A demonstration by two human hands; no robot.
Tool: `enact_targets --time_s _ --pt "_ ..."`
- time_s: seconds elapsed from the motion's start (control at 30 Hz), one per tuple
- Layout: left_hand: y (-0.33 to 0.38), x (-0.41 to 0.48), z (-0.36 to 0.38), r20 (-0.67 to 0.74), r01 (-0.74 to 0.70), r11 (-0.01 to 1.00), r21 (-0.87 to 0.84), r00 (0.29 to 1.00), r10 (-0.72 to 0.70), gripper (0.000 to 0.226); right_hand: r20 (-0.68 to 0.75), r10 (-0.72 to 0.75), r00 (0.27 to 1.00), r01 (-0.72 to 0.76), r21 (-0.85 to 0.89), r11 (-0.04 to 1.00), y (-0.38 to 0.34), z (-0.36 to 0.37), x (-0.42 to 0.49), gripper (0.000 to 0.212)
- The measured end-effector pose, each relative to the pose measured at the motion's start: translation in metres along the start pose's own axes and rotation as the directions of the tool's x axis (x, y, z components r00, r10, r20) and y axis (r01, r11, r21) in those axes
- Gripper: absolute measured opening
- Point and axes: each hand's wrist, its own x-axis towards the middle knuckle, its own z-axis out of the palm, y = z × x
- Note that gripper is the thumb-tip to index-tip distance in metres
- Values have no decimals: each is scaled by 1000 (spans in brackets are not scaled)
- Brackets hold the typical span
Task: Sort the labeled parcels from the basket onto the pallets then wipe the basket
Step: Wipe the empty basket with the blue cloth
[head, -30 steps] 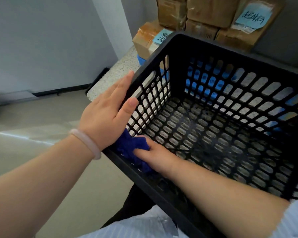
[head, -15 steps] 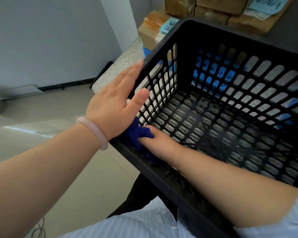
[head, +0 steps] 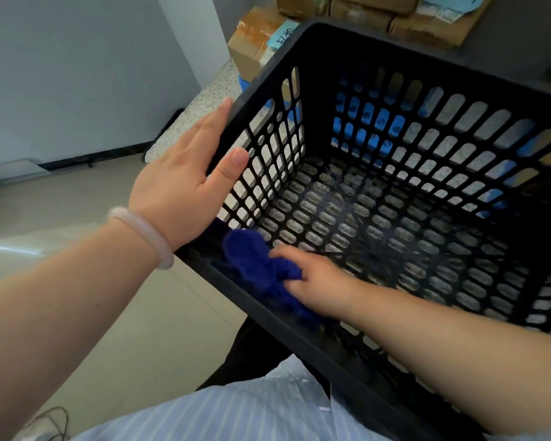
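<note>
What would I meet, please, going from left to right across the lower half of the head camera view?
Pale pink bracelet on the left wrist → left hand resting flat against the black plastic basket → dark blue fluffy cloth → right hand gripping that cloth inside the basket.

Left hand (head: 185, 189) spread flat, right hand (head: 318, 281) curled, gripping.

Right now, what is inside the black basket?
Inside the basket: only the right hand, holding a blue cloth in the near-left corner; no parcels on the visible floor. The forearm and near rim hide the strip closest to the person.
</note>
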Motion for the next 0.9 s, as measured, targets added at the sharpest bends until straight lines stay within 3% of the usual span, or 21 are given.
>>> enact_targets --time_s 0.1,0.17,0.27,0.4,0.53,0.73,0.8,0.9 --pt "0 0 1 5 7 1000 6 1000 -7 78 14 121 993 -106 -404 909 34 1 17 51" --pt "1 0 1 4 9 1000 7 1000 -9 78 -6 208 978 -185 -482 856 46 3 22 55" --pt "4 -2 0 -11 8 1000 18 1000 -8 78 3 265 964 -247 -349 904 44 6 21 52" --pt "6 -2 0 -9 18 1000 21 1000 -17 79 51 277 959 -276 -32 961 12 -8 3 28" --pt "7 -2 0 -5 21 1000 22 1000 -21 81 72 76 995 -87 163 983 -34 -24 -26 18" --pt "8 -4 -1 -7 29 999 39 1000 -29 73 35 -170 985 153 286 946 -55 -27 -61 17" --pt "9 -4 -1 -6 38 998 49 999 -38 71 -44 -138 989 145 248 958 -28 -17 -57 21" --pt "10 -5 0 -1 42 997 67 999 -42 65 -80 7 997 -11 -53 999 25 -8 -41 23"
